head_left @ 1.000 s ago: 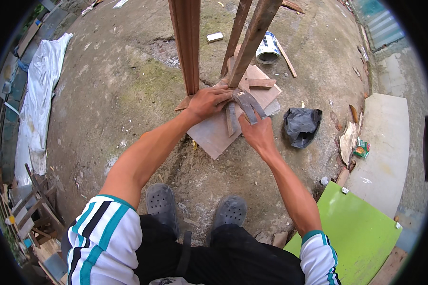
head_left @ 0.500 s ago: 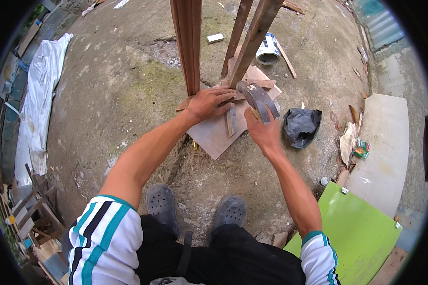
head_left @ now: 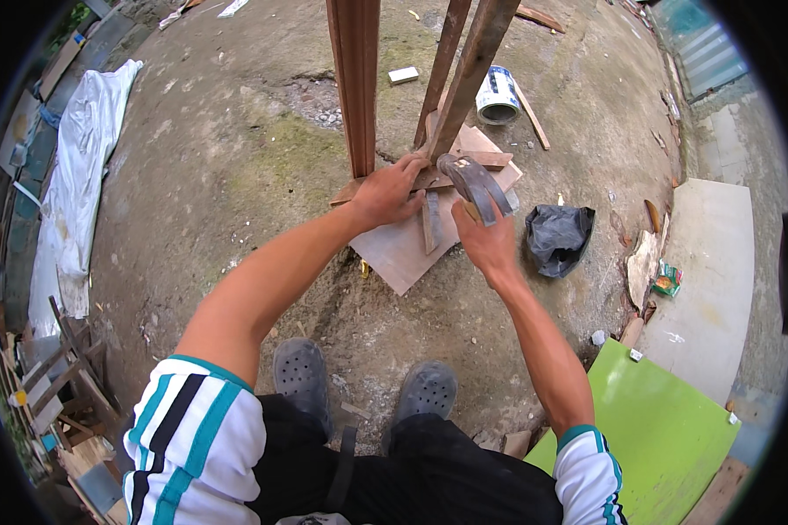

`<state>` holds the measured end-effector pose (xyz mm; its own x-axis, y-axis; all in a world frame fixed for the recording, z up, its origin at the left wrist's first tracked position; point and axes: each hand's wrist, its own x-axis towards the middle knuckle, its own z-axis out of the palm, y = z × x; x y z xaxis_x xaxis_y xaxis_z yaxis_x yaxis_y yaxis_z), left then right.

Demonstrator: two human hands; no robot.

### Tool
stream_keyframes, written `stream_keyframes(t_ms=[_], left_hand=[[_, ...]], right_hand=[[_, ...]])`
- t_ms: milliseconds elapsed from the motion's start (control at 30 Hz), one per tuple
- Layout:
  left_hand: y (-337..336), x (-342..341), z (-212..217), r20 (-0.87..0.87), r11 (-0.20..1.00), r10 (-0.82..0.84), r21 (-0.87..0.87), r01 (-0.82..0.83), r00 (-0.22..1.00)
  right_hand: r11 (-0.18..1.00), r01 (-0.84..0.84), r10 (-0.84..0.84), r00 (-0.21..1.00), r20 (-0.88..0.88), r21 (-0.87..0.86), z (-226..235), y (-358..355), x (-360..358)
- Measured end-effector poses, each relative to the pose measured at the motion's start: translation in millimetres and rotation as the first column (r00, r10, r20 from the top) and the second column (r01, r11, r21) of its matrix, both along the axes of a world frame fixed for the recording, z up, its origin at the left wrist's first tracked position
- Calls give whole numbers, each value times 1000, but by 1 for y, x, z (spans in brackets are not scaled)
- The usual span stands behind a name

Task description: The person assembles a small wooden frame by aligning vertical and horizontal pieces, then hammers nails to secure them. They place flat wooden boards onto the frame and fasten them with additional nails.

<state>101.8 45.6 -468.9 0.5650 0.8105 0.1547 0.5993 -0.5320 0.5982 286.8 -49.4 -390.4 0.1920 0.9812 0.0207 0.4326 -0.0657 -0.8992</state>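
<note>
On bare dirt ground, the right hand (head_left: 486, 241) grips a hammer (head_left: 474, 179); the left hand (head_left: 387, 192) presses wood scraps (head_left: 429, 219) beside an open paint can (head_left: 497, 96).

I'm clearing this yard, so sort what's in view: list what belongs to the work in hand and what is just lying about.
In the work:
- hammer in the right hand
- left hand pressing the wood strips
- flat board underneath
- upright wooden posts

Lying about:
- paint can
- black bag
- green panel
- white sheet
</note>
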Motion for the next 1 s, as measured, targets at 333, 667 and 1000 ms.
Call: stream_keyframes(t_ms=[333,667,1000], left_hand=[[-1,-4,-5,-36,999,18,45,-16,999],[-16,6,-1,46,998,67,-10,-67,997],[-11,5,-7,52,994,104,-23,-103,993]], right_hand=[[967,60,-70,997,31,246,-22,32,4],[983,123,10,713,-701,140,-12,145,25],[997,20,34,731,-681,71,17,122,19]])
